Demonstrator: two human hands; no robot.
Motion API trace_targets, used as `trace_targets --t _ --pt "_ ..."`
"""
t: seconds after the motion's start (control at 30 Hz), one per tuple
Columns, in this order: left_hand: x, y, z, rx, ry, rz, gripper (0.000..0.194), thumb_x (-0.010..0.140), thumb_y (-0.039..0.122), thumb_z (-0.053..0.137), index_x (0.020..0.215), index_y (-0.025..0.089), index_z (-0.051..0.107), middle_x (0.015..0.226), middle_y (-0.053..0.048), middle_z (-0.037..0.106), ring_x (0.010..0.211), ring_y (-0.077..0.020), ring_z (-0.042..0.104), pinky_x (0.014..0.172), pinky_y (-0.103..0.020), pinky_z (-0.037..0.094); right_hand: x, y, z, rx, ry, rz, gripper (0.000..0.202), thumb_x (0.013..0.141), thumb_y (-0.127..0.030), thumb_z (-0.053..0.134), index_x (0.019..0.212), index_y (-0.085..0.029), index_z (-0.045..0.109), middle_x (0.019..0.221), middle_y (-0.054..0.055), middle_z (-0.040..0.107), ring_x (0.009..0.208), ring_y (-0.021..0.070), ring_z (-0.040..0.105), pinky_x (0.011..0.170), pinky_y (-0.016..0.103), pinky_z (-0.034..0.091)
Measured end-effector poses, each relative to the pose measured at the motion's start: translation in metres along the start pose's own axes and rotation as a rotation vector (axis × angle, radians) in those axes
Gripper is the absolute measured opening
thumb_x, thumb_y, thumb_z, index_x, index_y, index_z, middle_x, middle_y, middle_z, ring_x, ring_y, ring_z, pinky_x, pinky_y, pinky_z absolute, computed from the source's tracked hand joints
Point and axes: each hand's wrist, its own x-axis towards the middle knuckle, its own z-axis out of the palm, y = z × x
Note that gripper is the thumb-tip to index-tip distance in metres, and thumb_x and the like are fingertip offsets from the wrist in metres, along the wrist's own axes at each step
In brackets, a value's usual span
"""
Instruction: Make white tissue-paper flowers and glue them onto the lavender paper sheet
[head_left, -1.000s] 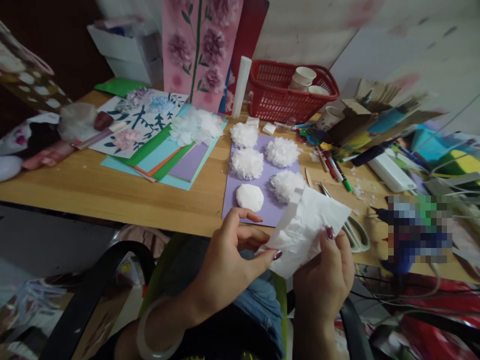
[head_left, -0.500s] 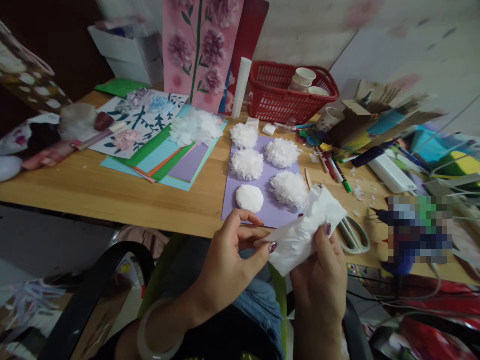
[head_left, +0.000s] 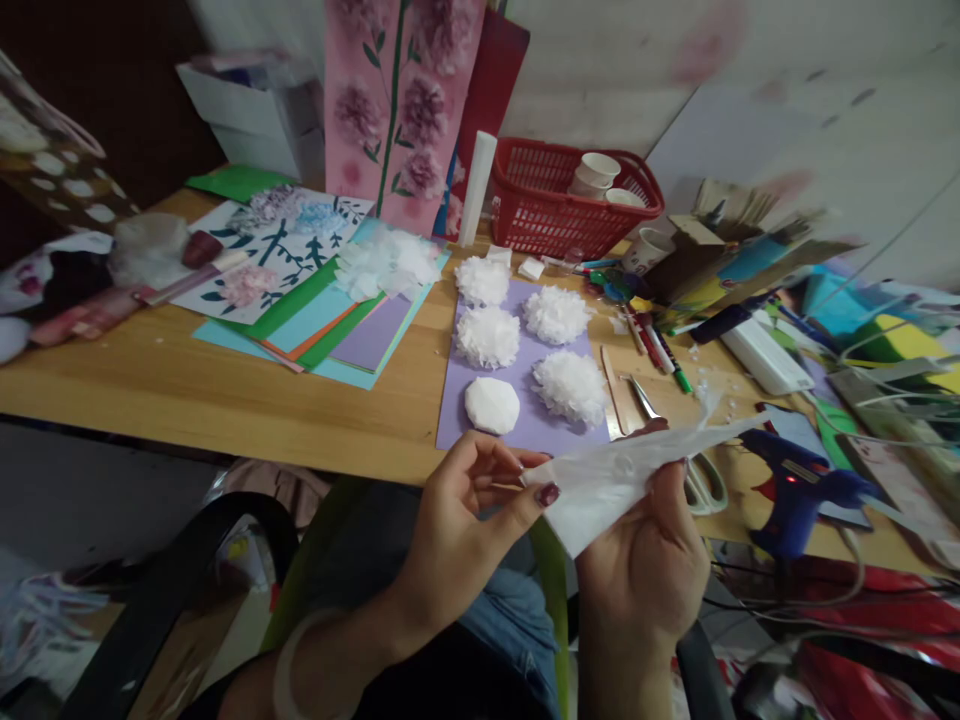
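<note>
A thin sheet of white tissue paper (head_left: 607,490) is stretched between my two hands above the table's front edge. My left hand (head_left: 480,500) pinches its left corner between thumb and fingers. On the other side, my right hand (head_left: 645,540) grips the lower right part, thumb on top and fingers beneath. Just beyond, a purple sheet (head_left: 450,425) carries several fluffy white paper flowers (head_left: 570,388). A flat white paper disc (head_left: 492,405) lies at its near left corner. White-handled scissors (head_left: 705,485) lie partly hidden behind the tissue and my right hand.
A blue glue gun (head_left: 799,490) with a red light sits at right, trailing a cord. Coloured paper sheets (head_left: 367,350) lie left. A red basket (head_left: 525,215) with paper cups stands behind, markers (head_left: 671,355) in front. The chair's armrests flank my lap.
The tissue has opened out into a wider sheet reaching further right. My right hand has turned more palm-up and shifted slightly right. The left hand keeps its pinch.
</note>
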Motion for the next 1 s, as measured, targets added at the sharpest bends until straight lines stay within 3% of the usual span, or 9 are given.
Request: trace_targets --t 0.1,0.2,0.33,0.43,0.5,0.63,0.8,1.0 --pt "0.002 -0.005 0.007 -0.004 -0.014 -0.051 0.021 0.078 0.030 0.080 0.087 0.018 0.064 0.101 -0.006 0.078 0.083 -0.0157 0.073 0.072 -0.024 0.057 0.001 0.000 0.003 -0.015 -0.029 0.010 0.020 0.085 -0.038 0.071 0.100 -0.026 0.076 0.108 0.002 0.076 0.110 0.0196 0.066 0.100 0.036 0.053" --pt "0.008 -0.005 0.009 0.021 0.026 0.008 0.017 0.083 0.032 0.074 0.088 0.018 0.067 0.086 -0.004 0.078 0.082 -0.0167 0.072 0.073 -0.025 0.056 0.002 -0.002 0.002 -0.026 -0.077 0.013 0.020 0.084 -0.037 0.070 0.099 -0.024 0.074 0.104 0.004 0.076 0.101 0.0211 0.070 0.094 0.039 0.056" --pt "0.019 0.006 -0.003 0.081 0.029 0.093 0.014 0.087 0.030 0.071 0.090 0.018 0.065 0.088 -0.004 0.078 0.088 -0.0169 0.073 0.081 -0.025 0.056 0.004 -0.007 -0.003 -0.104 -0.095 -0.080 0.025 0.075 -0.027 0.080 0.097 -0.021 0.070 0.090 0.001 0.076 0.082 0.0154 0.071 0.081 0.030 0.060" --pt "0.021 0.012 -0.014 0.153 0.030 0.122 0.018 0.085 0.029 0.073 0.095 0.019 0.062 0.081 -0.003 0.076 0.082 -0.0170 0.074 0.074 -0.023 0.057 0.003 -0.008 -0.005 -0.255 -0.089 -0.139 0.035 0.071 -0.023 0.086 0.100 -0.022 0.067 0.084 -0.001 0.075 0.070 0.0116 0.069 0.068 0.022 0.058" --pt "0.021 0.012 -0.018 0.184 0.098 0.192 0.024 0.082 0.026 0.076 0.097 0.021 0.058 0.078 0.000 0.074 0.077 -0.0156 0.073 0.070 -0.022 0.056 -0.001 -0.008 -0.004 -0.330 -0.081 -0.186 0.040 0.070 -0.020 0.086 0.103 -0.022 0.065 0.084 -0.001 0.075 0.068 0.0112 0.068 0.063 0.020 0.057" --pt "0.019 0.006 -0.016 0.160 0.204 0.362 0.029 0.077 0.019 0.080 0.089 0.023 0.054 0.081 0.003 0.071 0.074 -0.0119 0.071 0.071 -0.021 0.057 -0.006 -0.004 -0.004 -0.337 -0.043 -0.254 0.041 0.067 -0.021 0.088 0.102 -0.023 0.066 0.084 -0.003 0.076 0.069 0.0102 0.069 0.065 0.019 0.057" --pt "0.014 0.003 -0.010 0.080 0.273 0.418 0.026 0.079 0.013 0.077 0.078 0.022 0.053 0.093 0.001 0.076 0.085 -0.0119 0.074 0.077 -0.020 0.059 -0.009 -0.002 -0.007 -0.295 -0.015 -0.372 0.040 0.067 -0.016 0.087 0.101 -0.023 0.067 0.089 -0.003 0.076 0.077 0.0098 0.069 0.074 0.019 0.057" --pt "0.012 0.003 -0.009 0.086 0.303 0.422 0.019 0.075 0.017 0.081 0.084 0.020 0.065 0.092 -0.002 0.078 0.083 -0.0144 0.075 0.074 -0.022 0.060 -0.012 -0.002 -0.006 -0.325 -0.045 -0.437 0.034 0.071 -0.016 0.083 0.100 -0.021 0.068 0.084 -0.001 0.074 0.076 0.0123 0.067 0.070 0.022 0.056"
